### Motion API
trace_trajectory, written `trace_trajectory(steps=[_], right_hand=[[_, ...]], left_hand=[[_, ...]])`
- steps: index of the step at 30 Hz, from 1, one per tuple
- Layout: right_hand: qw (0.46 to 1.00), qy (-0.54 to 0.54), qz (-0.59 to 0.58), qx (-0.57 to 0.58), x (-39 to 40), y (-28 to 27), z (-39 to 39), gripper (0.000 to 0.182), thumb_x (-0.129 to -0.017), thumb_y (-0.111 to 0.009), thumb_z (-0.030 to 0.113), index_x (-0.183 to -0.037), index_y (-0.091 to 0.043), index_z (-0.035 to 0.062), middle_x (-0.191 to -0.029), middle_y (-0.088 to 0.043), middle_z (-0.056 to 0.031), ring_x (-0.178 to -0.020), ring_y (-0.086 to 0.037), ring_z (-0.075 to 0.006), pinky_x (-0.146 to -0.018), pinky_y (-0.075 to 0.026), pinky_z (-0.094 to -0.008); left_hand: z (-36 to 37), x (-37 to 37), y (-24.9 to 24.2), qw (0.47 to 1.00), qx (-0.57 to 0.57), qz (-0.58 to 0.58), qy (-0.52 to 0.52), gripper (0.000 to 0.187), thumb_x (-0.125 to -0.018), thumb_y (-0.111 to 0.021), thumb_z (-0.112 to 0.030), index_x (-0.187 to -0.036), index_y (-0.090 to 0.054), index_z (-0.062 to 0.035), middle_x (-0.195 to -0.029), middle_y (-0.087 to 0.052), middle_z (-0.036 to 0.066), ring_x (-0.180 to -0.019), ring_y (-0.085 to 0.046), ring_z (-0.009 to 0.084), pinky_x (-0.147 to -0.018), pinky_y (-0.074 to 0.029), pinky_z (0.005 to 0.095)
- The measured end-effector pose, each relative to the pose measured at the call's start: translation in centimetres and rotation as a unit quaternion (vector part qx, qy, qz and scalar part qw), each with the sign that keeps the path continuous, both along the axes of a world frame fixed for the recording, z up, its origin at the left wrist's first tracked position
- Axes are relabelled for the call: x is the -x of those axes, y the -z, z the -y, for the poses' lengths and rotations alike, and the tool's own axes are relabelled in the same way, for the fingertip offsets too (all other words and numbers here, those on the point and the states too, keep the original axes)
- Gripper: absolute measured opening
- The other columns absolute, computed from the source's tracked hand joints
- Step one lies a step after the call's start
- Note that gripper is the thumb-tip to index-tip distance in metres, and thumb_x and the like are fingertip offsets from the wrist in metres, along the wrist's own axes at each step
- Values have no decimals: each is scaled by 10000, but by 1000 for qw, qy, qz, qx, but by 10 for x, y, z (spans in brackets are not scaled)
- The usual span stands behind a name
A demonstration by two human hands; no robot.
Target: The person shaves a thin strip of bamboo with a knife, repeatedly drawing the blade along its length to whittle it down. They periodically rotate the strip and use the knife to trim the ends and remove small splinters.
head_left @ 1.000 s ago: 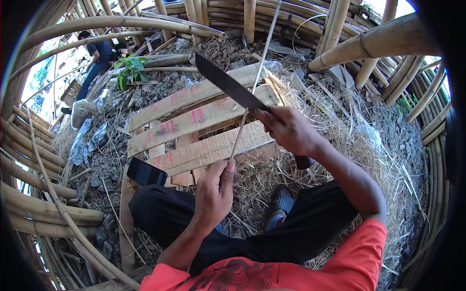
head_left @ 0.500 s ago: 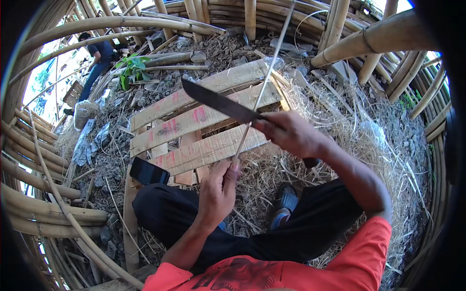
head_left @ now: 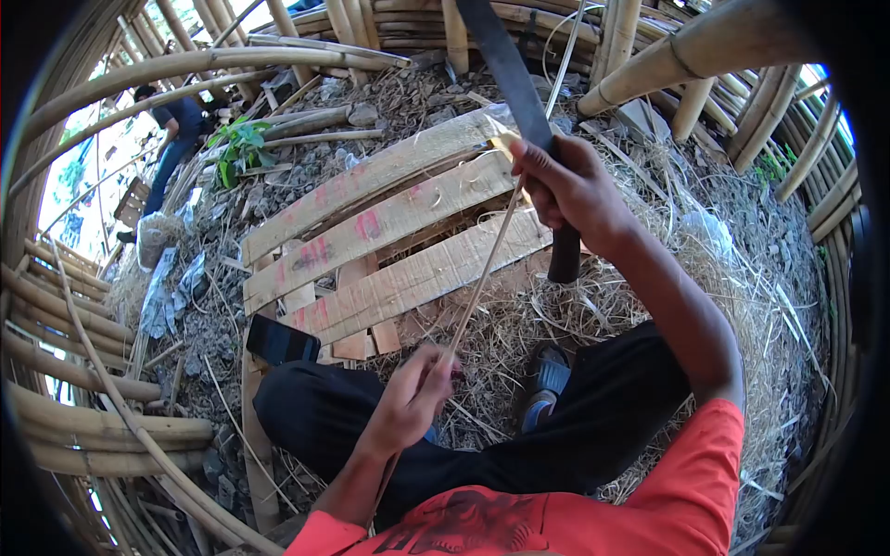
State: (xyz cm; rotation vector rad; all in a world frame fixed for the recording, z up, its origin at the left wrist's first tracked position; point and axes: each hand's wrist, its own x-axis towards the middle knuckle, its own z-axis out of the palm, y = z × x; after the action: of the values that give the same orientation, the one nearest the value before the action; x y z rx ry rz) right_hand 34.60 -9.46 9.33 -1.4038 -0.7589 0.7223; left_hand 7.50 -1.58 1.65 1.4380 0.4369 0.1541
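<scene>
My left hand is closed around the lower part of a long thin bamboo strip, low over my lap. From there the strip slants up and away to the right, passing behind my right hand. That hand grips a machete whose dark blade points up and away, its tip cut off by the top of the view. Below my fist the dark handle end sticks out. The blade crosses close to the strip near my right fingers. Beneath both lies a slatted wooden pallet with reddish marks.
A phone lies at the pallet's near left corner by my knee. Bamboo shavings cover the ground around my feet. Thick bamboo poles frame the space. At the far left, a person bends beside a green plant.
My right hand has moved up and away along the strip, and the machete has swung from pointing left to pointing upward. My left hand has dropped slightly toward my lap.
</scene>
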Motion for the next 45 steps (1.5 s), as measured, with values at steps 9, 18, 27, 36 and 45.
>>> trace_trajectory(steps=[9, 18, 27, 36, 45], right_hand=[[986, 104, 117, 49, -30, 14, 8, 436, -1009, -407, 428, -941, -584, 35, -584, -467, 6, -424, -417, -57, -396, -346, -238], [970, 73, 219, 75, -21, 27, -6, 394, -1021, -408, 378, -817, -527, 64, -590, -434, 41, -442, -390, -40, -398, -332, -227], [974, -71, 144, 158, 9, 30, -5, 471, -1013, -387, 433, -801, -527, 37, -601, -458, 13, -504, -448, -81, -472, -400, -279], [950, -111, 233, 178, 21, 31, -9, 436, -1010, -428, 369, -841, -543, -17, -603, -489, -116, -562, -480, -209, -584, -413, -388], [921, -228, 302, 89, 70, 35, -11, 293, -982, -489, 289, -907, -593, 26, -687, -584, -143, -615, -582, -286, -626, -461, -424]], left_hand=[[13, 47, 19, 993, -95, -52, -52, 251, -1010, -466, -267, -912, -516, -42, -617, -412, -45, -511, -344, 18, -453, -269, 198], [1, 38, 10, 938, -327, -27, -109, 186, -985, -502, -164, -908, -539, 1, -583, -509, 117, -466, -513, 180, -459, -375, 303], [4, 43, 11, 935, -324, -43, -137, 229, -993, -488, -188, -861, -542, -10, -590, -455, 13, -528, -400, 44, -475, -312, 236], [-3, 41, 15, 943, -292, -29, -155, 236, -993, -497, -198, -866, -544, -5, -592, -451, 3, -516, -404, 59, -472, -313, 242], [-8, 16, 9, 954, -256, 7, -158, 277, -1009, -475, -245, -867, -559, -23, -578, -396, -65, -513, -326, 15, -460, -255, 216]])
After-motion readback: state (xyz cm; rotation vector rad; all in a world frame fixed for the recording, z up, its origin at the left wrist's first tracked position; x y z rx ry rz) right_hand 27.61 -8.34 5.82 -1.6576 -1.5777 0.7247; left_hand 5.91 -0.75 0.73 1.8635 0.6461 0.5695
